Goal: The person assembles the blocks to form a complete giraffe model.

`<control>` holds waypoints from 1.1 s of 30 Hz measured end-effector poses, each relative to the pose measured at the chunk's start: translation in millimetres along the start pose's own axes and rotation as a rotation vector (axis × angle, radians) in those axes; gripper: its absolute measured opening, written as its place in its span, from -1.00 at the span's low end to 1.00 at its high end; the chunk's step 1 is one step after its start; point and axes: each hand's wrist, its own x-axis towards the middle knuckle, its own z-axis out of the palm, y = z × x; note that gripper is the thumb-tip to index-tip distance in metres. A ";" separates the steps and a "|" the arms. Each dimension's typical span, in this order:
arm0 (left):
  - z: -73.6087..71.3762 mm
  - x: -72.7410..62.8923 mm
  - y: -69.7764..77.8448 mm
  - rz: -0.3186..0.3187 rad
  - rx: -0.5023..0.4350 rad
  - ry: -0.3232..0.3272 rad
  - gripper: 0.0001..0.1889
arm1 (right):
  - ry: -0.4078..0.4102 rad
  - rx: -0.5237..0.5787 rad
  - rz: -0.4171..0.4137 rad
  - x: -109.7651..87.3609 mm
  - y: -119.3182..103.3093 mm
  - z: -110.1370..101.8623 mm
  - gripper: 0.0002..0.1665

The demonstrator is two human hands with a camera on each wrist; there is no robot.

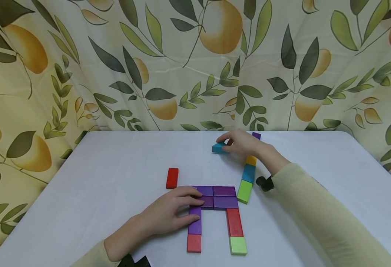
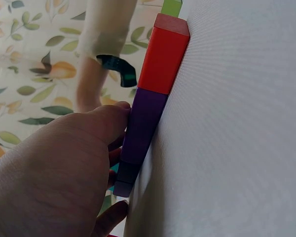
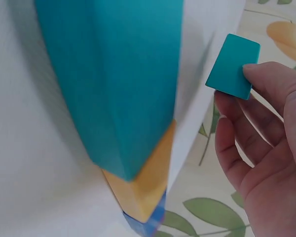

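Near the table's far edge my right hand (image 1: 240, 142) pinches a teal block (image 1: 218, 148) between thumb and fingers. In the right wrist view the teal block (image 3: 233, 66) shows a flat rectangular face. My left hand (image 1: 173, 209) lies with extended fingers over the left end of several purple blocks (image 1: 224, 196) laid side by side. Its thumb touches a purple block (image 1: 195, 224) that runs toward me, ending in a red block (image 1: 194, 243). On the other side, a red block (image 1: 235, 222) and a light green block (image 1: 238, 246) form a matching leg.
A slanted row rises from the purple blocks' right corner: green (image 1: 245, 191), blue (image 1: 248, 173) and yellow blocks (image 1: 251, 160), with a purple block (image 1: 256, 135) beyond the right hand. One red block (image 1: 172, 178) lies apart at left. A fruit-patterned cloth (image 1: 195, 74) hangs behind the white table (image 1: 115, 167).
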 end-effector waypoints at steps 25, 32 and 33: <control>1.5 -0.5 -1.8 0.021 0.003 0.014 -0.62 | 0.138 -0.059 0.076 -37.0 32.8 -43.6 -0.57; 0.8 -1.2 -0.6 0.008 0.004 0.013 -0.61 | 0.147 -0.057 0.126 -53.6 53.0 -49.4 -0.55; 0.7 -1.3 -0.5 0.007 0.003 0.013 -0.61 | 0.145 -0.054 0.137 -55.7 55.9 -50.5 -0.54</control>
